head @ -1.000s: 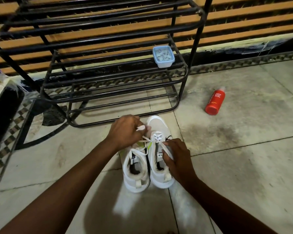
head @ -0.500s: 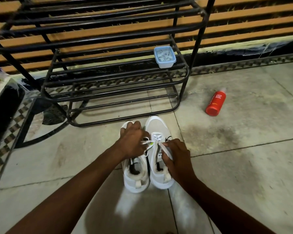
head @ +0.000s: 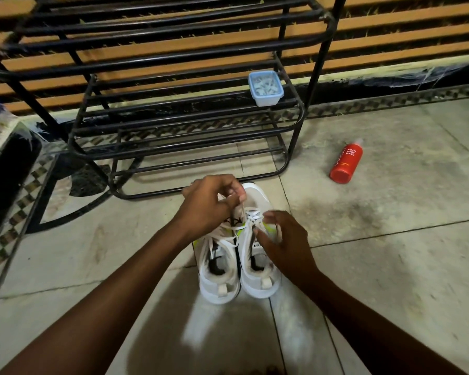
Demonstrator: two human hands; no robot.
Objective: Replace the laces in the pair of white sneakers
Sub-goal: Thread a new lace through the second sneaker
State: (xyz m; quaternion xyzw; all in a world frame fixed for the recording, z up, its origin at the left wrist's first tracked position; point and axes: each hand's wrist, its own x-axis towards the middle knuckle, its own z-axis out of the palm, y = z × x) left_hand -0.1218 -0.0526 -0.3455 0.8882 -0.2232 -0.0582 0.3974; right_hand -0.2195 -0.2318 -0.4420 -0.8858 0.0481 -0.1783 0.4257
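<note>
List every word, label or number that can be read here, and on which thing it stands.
"FOAM BODY WASH": on the red bottle.
Brand word along the same bottle: too blurred to read.
Tongue label of the sneaker nearer the bottle: too small to read.

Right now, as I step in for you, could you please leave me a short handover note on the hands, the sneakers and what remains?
Left hand: pinches a white lace lifted above the sneakers' toes.
Right hand: open, fingers loose over the right-side sneaker, thumb on its tongue.
Both sneakers stand side by side on the floor tiles, toes away from the person.
Done: right-side sneaker laced at its lowest eyelets only; left-side sneaker has loose lace across its opening.
Left: probably thread the upper eyelets on both, tighten, tie.
</note>
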